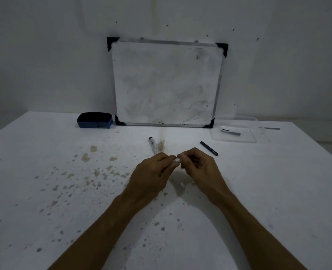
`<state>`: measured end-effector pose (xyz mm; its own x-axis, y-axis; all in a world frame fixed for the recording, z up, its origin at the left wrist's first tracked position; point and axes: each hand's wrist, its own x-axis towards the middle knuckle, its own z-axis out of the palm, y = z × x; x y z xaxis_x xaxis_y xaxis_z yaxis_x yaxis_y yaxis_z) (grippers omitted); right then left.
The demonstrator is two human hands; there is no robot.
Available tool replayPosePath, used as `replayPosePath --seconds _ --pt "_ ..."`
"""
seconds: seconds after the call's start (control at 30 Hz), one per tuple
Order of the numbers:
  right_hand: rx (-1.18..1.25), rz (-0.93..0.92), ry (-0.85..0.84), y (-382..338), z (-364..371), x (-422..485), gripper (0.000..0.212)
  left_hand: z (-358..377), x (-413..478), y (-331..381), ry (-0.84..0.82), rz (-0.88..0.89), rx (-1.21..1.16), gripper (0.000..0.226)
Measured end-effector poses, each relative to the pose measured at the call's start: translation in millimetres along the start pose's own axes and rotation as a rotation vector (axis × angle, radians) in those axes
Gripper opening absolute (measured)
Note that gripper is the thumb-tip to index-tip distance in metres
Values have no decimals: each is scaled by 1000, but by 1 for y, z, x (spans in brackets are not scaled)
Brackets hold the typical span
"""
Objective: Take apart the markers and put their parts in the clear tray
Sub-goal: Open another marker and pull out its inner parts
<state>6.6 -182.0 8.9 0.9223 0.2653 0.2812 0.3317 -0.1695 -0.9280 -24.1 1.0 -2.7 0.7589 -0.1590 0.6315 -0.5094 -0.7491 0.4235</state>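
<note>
- Both hands, left (153, 168) and right (197, 164), pinch a small white marker part (177, 160) between fingertips above the stained table (44, 172).
- White marker (153, 146) and black cap (209, 148) lie just beyond.
- Clear tray (237, 140), far right, holds a dark part (232, 132).

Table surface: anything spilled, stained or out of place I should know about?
Yes. The white table carries dried brownish-grey splatter stains, thickest left of and under the hands, with a streak near the marker. A dark marker part lies loose outside the clear tray. Nothing looks freshly wet.
</note>
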Motion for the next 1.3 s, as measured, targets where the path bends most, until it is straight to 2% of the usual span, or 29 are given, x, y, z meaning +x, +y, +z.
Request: replayPosePath --seconds 0.2,0.3,0.43,0.63,0.73,0.8,0.93,1.2,1.3 --pt "141 201 36 -2 -1 3 29 3 4 8 37 81 163 24" --pt "212 271 51 -1 -2 1 29 5 0 6 32 94 201 28" --pt "261 242 71 -1 0 -3 27 4 3 1 -14 125 160 38" --pt "60 -18 4 -2 -3 -8 15 -5 2 -3 -59 46 -102 30" --pt "89 2 164 1 -12 -1 17 -12 0 -7 -73 -249 -296 22" --pt "-8 18 183 6 -16 1 16 -17 1 -5 -70 -391 -484 20" --pt "-434 -25 92 16 -5 -2 19 -15 9 6 -74 -495 -721 21" --pt "-597 -56 73 12 4 -3 18 -11 10 11 57 -658 -1088 24" --pt "-601 -21 44 7 2 -6 22 -14 11 10 108 -670 -1118 29"
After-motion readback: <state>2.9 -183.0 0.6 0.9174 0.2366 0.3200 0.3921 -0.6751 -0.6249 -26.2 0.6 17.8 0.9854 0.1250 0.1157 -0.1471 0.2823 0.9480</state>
